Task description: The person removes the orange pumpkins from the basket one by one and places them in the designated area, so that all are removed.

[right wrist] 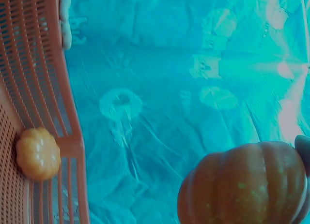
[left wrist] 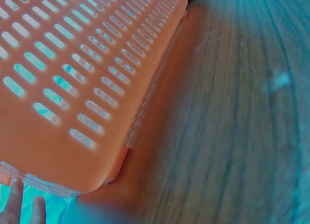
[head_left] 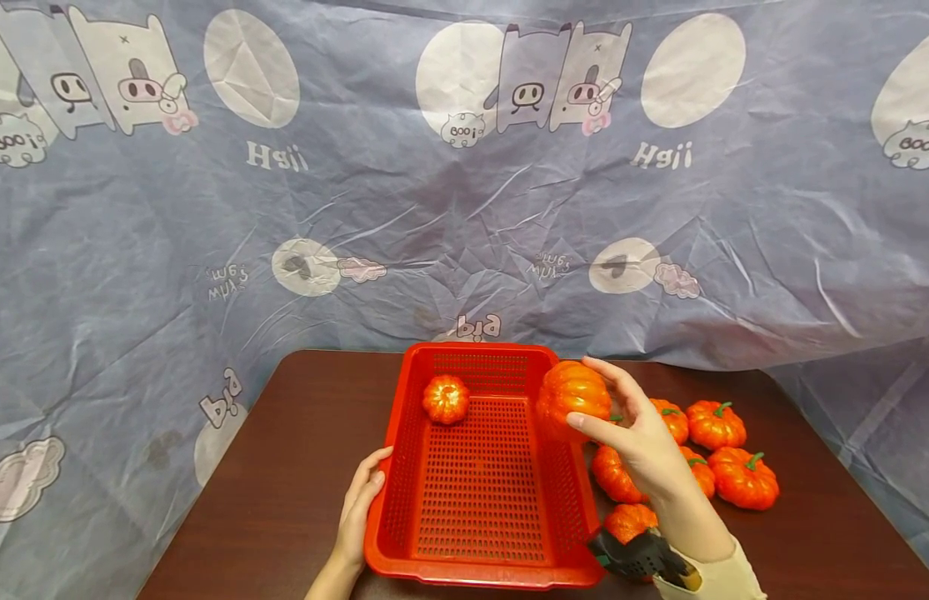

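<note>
My right hand holds an orange toy pumpkin over the right rim of the red basket, thumb on the near side and fingers behind. In the right wrist view that pumpkin fills the lower right, with a fingertip at its edge. My left hand rests against the basket's left side, fingers stretched along the rim. One small pumpkin lies inside the basket at its far left corner. The left wrist view shows the slotted basket wall and two fingers at the rim.
Several more pumpkins lie on the brown table to the right of the basket, some partly hidden behind my right hand and wrist. A blue-grey patterned cloth hangs behind the table's far edge. A black wrist strap sits on my right arm.
</note>
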`<control>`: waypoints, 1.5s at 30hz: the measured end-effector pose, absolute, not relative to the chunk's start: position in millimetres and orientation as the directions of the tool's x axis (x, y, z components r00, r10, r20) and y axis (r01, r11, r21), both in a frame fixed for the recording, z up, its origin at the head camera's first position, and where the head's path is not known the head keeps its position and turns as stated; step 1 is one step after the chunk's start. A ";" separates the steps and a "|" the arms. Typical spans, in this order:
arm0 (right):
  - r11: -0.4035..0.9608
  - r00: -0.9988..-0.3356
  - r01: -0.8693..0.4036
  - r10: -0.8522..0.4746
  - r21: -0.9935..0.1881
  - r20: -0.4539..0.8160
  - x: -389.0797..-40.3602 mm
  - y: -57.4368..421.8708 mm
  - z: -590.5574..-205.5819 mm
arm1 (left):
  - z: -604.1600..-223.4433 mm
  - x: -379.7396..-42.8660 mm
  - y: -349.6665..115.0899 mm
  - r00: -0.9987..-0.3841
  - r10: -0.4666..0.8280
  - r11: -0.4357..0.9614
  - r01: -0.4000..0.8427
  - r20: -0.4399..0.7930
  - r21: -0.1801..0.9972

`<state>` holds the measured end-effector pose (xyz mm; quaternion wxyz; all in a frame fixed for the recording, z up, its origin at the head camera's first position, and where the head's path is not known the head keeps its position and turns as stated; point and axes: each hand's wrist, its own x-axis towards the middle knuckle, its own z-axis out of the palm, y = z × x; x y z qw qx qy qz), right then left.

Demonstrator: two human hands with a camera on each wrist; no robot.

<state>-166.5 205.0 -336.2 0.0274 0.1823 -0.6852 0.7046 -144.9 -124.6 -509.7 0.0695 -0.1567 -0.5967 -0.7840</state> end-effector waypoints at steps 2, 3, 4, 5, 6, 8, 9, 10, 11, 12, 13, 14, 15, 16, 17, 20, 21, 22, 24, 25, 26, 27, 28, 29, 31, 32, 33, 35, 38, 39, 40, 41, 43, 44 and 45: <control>-0.054 -0.936 -0.302 -0.173 -0.952 0.306 -162.7 213.3 -337.8 | -509.5 -144.8 -124.6 -0.941 0.077 -0.279 0.297 0.329 0.913; -0.046 -0.940 -0.304 -0.149 -0.952 0.307 -160.7 217.4 -338.7 | -509.5 -144.8 -124.5 -0.941 0.077 -0.279 0.297 0.330 0.913; -0.044 -0.943 -0.305 -0.124 -0.951 0.308 -159.0 221.6 -339.5 | -509.4 -144.8 -124.5 -0.941 0.076 -0.279 0.297 0.329 0.913; -0.044 -0.946 -0.305 -0.098 -0.951 0.308 -157.3 226.0 -340.3 | -509.3 -144.7 -124.4 -0.941 0.074 -0.279 0.297 0.329 0.913; -0.052 -0.949 -0.303 -0.073 -0.951 0.307 -155.7 230.4 -341.4 | -509.2 -144.7 -124.3 -0.942 0.073 -0.277 0.297 0.328 0.914; -0.061 -0.950 -0.309 -0.033 -0.949 0.311 -152.6 239.4 -344.0 | -509.0 -144.7 -124.2 -0.943 0.070 -0.273 0.297 0.326 0.915; -0.065 -0.950 -0.311 -0.016 -0.948 0.312 -151.3 243.7 -345.7 | -508.9 -144.7 -124.3 -0.943 0.068 -0.270 0.297 0.326 0.916; -0.072 -0.949 -0.314 -0.005 -0.947 0.315 -149.9 247.9 -347.6 | -508.8 -144.8 -124.3 -0.943 0.067 -0.269 0.296 0.325 0.916; -0.066 -0.949 -0.315 0.012 -0.947 0.315 -148.5 252.0 -349.6 | -508.7 -144.9 -124.3 -0.943 0.067 -0.267 0.297 0.325 0.917; -0.052 -0.950 -0.311 0.031 -0.949 0.310 -146.9 255.8 -351.8 | -508.6 -144.9 -124.4 -0.943 0.068 -0.268 0.297 0.325 0.917; -0.036 -0.952 -0.304 0.052 -0.952 0.302 -145.4 259.2 -354.3 | -508.5 -145.0 -124.5 -0.943 0.069 -0.268 0.296 0.324 0.917; -0.024 -0.953 -0.296 0.073 -0.955 0.294 -144.5 262.6 -357.4 | -508.4 -145.1 -124.4 -0.944 0.070 -0.269 0.294 0.323 0.917; -0.011 -0.954 -0.286 0.094 -0.958 0.284 -143.2 265.7 -360.5 | -508.3 -145.1 -124.5 -0.944 0.071 -0.269 0.292 0.321 0.918; -0.004 -0.954 -0.276 0.120 -0.961 0.274 -141.9 268.5 -363.9 | -508.3 -145.2 -124.4 -0.945 0.073 -0.269 0.289 0.319 0.919; 0.006 -0.954 -0.261 0.151 -0.965 0.259 -141.0 270.9 -366.9 | -508.4 -145.2 -124.4 -0.946 0.073 -0.268 0.287 0.316 0.920; 0.027 -0.948 -0.214 0.236 -0.977 0.214 -137.6 277.7 -377.0 | -508.8 -145.4 -124.2 -0.948 0.073 -0.269 0.282 0.311 0.921; 0.028 -0.947 -0.193 0.258 -0.981 0.194 -135.9 279.8 -379.8 | -509.1 -145.5 -124.3 -0.947 0.073 -0.270 0.282 0.312 0.921; 0.037 -0.943 -0.171 0.282 -0.985 0.174 -134.3 281.8 -382.9 | -509.3 -145.5 -124.3 -0.947 0.072 -0.271 0.283 0.312 0.920; 0.086 -0.938 -0.112 0.321 -0.990 0.134 -130.3 286.3 -389.1 | -509.7 -145.6 -124.4 -0.945 0.074 -0.277 0.289 0.320 0.917; 0.095 -0.937 -0.088 0.330 -0.992 0.115 -128.3 288.9 -392.5 | -509.7 -145.5 -124.4 -0.943 0.075 -0.277 0.291 0.323 0.916; 0.097 -0.938 -0.072 0.332 -0.993 0.101 -126.5 291.3 -396.1 | -509.8 -145.5 -124.4 -0.942 0.076 -0.278 0.294 0.326 0.915; 0.098 -0.939 -0.056 0.333 -0.994 0.086 -124.5 294.0 -400.1 | -509.9 -145.4 -124.5 -0.941 0.079 -0.280 0.295 0.328 0.914; 0.105 -0.938 -0.036 0.339 -0.994 0.070 -122.6 296.4 -404.0 | -509.9 -145.4 -124.5 -0.940 0.081 -0.281 0.296 0.330 0.913; 0.110 -0.939 -0.017 0.341 -0.994 0.054 -120.8 298.9 -407.9 | -510.0 -145.3 -124.6 -0.940 0.083 -0.281 0.297 0.332 0.912; 0.073 -0.945 0.008 0.328 -0.997 0.016 -118.4 303.8 -415.8 | -509.9 -145.2 -124.6 -0.939 0.083 -0.280 0.299 0.333 0.912; 0.072 -0.946 0.028 0.325 -0.997 -0.003 -117.1 305.9 -419.6 | -510.0 -145.1 -124.6 -0.939 0.082 -0.280 0.298 0.333 0.912; 0.074 -0.945 0.052 0.325 -0.996 -0.025 -116.1 308.1 -423.3 | -510.0 -145.1 -124.6 -0.940 0.082 -0.281 0.298 0.332 0.912; 0.087 -0.943 0.091 0.328 -0.992 -0.058 -114.3 312.6 -430.2 | -509.8 -145.1 -124.4 -0.941 0.078 -0.280 0.296 0.329 0.913; 0.190 -0.925 0.180 0.366 -0.965 -0.101 -111.8 319.8 -439.6 | -509.6 -145.0 -124.2 -0.943 0.074 -0.282 0.293 0.325 0.914; 0.226 -0.914 0.221 0.388 -0.949 -0.120 -111.4 321.9 -442.4 | -509.6 -145.0 -124.1 -0.943 0.074 -0.282 0.292 0.324 0.914; 0.258 -0.903 0.256 0.408 -0.932 -0.135 -110.9 324.2 -445.4 | -509.5 -144.9 -124.0 -0.943 0.073 -0.280 0.292 0.323 0.915; 0.290 -0.889 0.298 0.432 -0.909 -0.153 -110.7 325.9 -448.2 | -509.5 -144.8 -123.9 -0.943 0.073 -0.278 0.292 0.324 0.915; 0.343 -0.860 0.378 0.475 -0.860 -0.188 -110.3 327.7 -453.5 | -509.6 -144.8 -123.8 -0.944 0.070 -0.273 0.293 0.322 0.916; 0.344 -0.850 0.397 0.487 -0.851 -0.200 -110.3 328.3 -456.5 | -509.6 -144.8 -123.7 -0.944 0.069 -0.272 0.293 0.322 0.917; 0.351 -0.846 0.409 0.493 -0.842 -0.206 -110.2 329.1 -459.5 | -509.6 -144.8 -123.6 -0.944 0.068 -0.270 0.294 0.323 0.917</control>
